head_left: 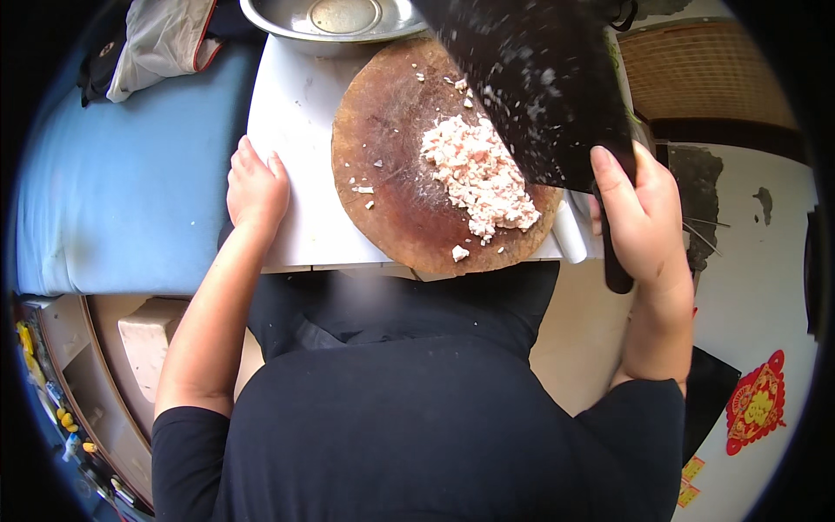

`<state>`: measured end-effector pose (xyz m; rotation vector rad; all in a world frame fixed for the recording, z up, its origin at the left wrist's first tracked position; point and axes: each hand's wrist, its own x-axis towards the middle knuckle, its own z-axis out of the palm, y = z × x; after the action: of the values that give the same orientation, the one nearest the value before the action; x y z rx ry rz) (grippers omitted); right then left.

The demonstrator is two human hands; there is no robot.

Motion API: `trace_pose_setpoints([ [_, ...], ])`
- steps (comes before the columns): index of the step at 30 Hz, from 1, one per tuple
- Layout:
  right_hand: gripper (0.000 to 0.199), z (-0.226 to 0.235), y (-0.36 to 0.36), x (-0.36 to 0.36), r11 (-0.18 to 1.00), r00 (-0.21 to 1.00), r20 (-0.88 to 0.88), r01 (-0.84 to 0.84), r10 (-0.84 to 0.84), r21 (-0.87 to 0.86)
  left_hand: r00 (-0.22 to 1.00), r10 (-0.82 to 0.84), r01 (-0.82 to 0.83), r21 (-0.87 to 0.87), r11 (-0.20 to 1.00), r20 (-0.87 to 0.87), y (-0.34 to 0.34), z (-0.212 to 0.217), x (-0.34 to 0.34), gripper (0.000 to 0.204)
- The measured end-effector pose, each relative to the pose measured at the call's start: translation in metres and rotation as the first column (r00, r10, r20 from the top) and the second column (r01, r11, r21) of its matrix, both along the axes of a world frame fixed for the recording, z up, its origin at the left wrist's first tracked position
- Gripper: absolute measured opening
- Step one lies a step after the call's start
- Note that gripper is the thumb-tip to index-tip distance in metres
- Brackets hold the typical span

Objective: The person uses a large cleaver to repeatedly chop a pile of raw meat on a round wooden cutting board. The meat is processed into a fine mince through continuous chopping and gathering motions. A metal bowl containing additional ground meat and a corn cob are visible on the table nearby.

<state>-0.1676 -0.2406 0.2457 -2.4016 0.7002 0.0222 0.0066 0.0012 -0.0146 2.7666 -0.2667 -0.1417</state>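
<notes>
My right hand (642, 207) is closed round the dark handle of a broad black cleaver (544, 83). Pale bits stick to the blade, which is raised over the right side of a round wooden chopping board (374, 187) and hides part of it. Pale pink chopped meat (478, 174) lies heaped on the board, with a few loose scraps around it. My left hand (258, 187) rests at the left edge of the white table (296, 113), thumb apart from the fingers and nothing held; some of its fingers are hidden.
A metal basin (335, 19) stands behind the board. Left of the table is a blue padded surface (148, 174) with a pale grey cloth (161, 48) on it. A white cylindrical thing (570, 233) lies by the board's right edge. Shelves (96, 374) stand at the lower left.
</notes>
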Motion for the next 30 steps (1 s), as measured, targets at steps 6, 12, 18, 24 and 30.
trace_pose_setpoints([
  [6,0.030,-0.050,-0.002,-0.001,0.954,0.955,-0.273,-0.187,0.120,-0.235,1.000,-0.001,0.001,-0.015,1.000,0.014,-0.003,-0.004,-0.001,0.055],
  [12,0.025,-0.014,0.008,-0.003,0.999,0.996,0.082,-0.041,0.041,-0.005,1.000,0.012,-0.012,-0.012,1.000,0.000,0.002,-0.002,0.000,0.054],
  [18,0.031,-0.045,-0.004,0.002,0.944,0.964,-0.253,-0.154,0.079,-0.293,1.000,0.000,0.000,-0.033,0.999,0.010,-0.004,-0.005,0.000,0.054],
  [24,0.034,-0.010,0.004,0.000,0.999,1.000,0.012,0.025,-0.025,-0.039,1.000,0.019,-0.019,-0.034,0.999,-0.006,0.001,-0.003,0.000,0.054],
  [30,0.035,-0.047,-0.022,-0.006,0.987,0.976,-0.215,-0.075,0.042,-0.144,1.000,0.008,-0.007,-0.025,1.000,0.016,-0.002,-0.006,0.000,0.054],
])
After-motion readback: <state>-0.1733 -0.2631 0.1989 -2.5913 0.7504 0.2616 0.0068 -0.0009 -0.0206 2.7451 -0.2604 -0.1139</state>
